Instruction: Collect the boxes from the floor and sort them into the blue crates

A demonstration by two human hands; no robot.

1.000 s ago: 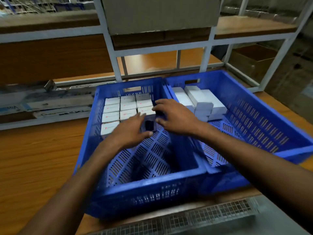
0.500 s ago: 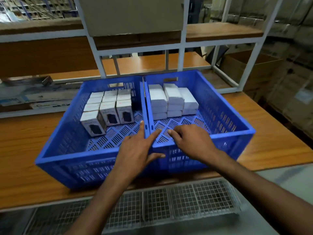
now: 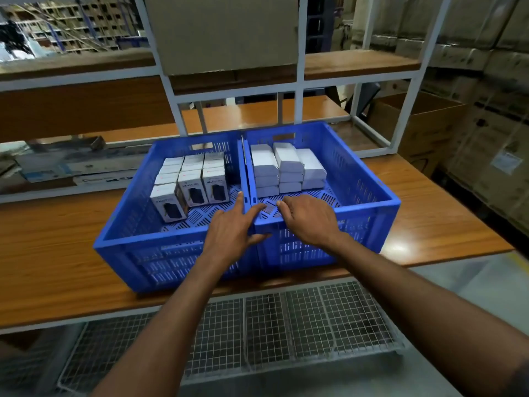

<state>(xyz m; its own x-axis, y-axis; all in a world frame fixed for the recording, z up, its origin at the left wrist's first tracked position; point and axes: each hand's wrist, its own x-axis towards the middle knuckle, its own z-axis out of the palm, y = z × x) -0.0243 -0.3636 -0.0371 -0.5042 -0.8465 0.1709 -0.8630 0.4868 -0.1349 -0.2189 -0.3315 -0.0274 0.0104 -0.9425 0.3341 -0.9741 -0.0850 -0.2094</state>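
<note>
Blue left crate (image 3: 123,242) holds perhaps eleven printed boxes (image 3: 194,190), all upright. The only other, the right crate (image 3: 369,179) beside it, holds three stacks of white boxes (image 3: 289,161) lying flat, long axes pointing away. Left hand (image 3: 232,233) splayed, right hand (image 3: 309,222) loosely curled, both empty, at the left crate's near-right corner.

Wooden worktop (image 3: 51,253) ran across, white metal shelf frame (image 3: 300,84) stood behind it, and a cardboard panel (image 3: 223,32) was at top centre. Wire mesh rack (image 3: 286,333) sat below the near edge. Open carton (image 3: 423,124) and stacked cartons (image 3: 501,138) stood right. Distant racking (image 3: 86,27) was upper left.
</note>
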